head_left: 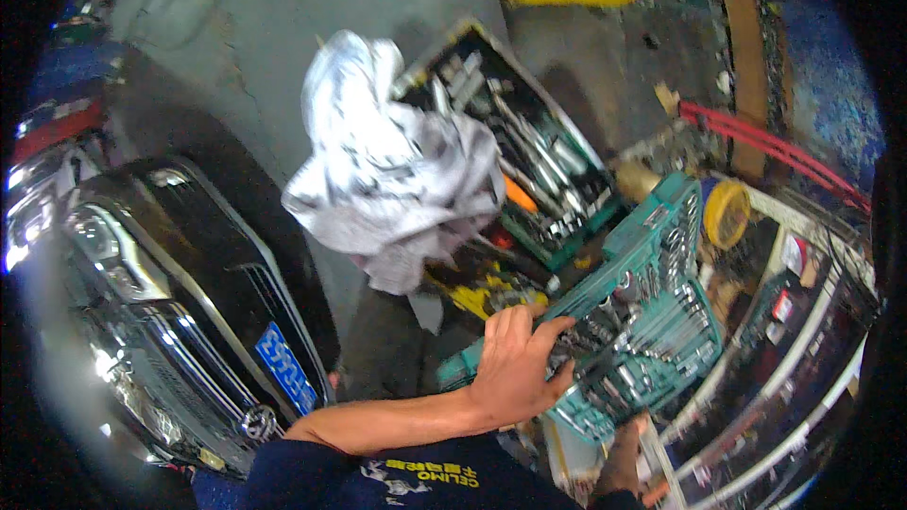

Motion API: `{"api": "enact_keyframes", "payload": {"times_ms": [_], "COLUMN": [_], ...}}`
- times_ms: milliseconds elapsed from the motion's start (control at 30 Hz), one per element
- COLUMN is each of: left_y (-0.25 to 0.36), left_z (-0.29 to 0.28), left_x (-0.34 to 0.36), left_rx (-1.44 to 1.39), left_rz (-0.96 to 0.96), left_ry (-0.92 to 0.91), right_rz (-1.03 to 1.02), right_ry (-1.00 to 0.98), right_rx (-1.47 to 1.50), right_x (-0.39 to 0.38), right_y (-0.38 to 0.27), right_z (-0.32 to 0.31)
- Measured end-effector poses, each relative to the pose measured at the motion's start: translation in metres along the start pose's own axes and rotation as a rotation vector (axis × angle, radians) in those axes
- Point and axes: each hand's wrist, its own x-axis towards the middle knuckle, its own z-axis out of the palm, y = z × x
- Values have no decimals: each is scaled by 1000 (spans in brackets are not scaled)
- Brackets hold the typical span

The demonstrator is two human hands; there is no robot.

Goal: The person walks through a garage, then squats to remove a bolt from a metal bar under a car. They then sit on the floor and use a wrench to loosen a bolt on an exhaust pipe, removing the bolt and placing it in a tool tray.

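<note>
Before you, an open teal plastic case (631, 244) holds silver metal wrenches (678, 331). Your left hand (510, 368) lies half-curled over the case's left side, perhaps steadying it; your right hand (622, 461), partly hidden, is at its near edge, seemingly supporting it. I cannot tell whether either grip has hold of anything.

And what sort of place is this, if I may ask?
It looks like a car repair workshop: the front of a dark car is at the left, and an open green socket case and a tray of metal tools are in view.
</note>
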Motion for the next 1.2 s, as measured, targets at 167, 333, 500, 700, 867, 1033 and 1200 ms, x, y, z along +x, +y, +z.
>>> {"api": "enact_keyframes", "payload": {"times_ms": [167, 333, 500, 700, 867, 1033, 1200], "left_y": [-10, -16, -30, -47, -26, -18, -68], "left_z": [-45, -94, -125, -148, -178, -273, -455], "left_x": [18, 45, 55, 45, 29, -2, 6], "left_rx": [148, 201, 289, 205, 396, 359, 601], "left_rz": [-23, -130, -236, -258, 106, 464, 369], "left_ry": [155, 310, 332, 125, -46, -338, -568], "right_rz": [-89, -155, 117, -272, -487, -482, -527], "right_ry": [22, -31, -190, 116, 319, 290, -168], "right_rx": [-47, -29, 342, -444, -294, 365, 508], "right_x": [0, -3, 2, 20, -53, -199, -350], "right_y": [2, -18, -43, -56, -83, -96, -183], "right_z": [9, 39, 89, 95, 90, 163, 321]}}
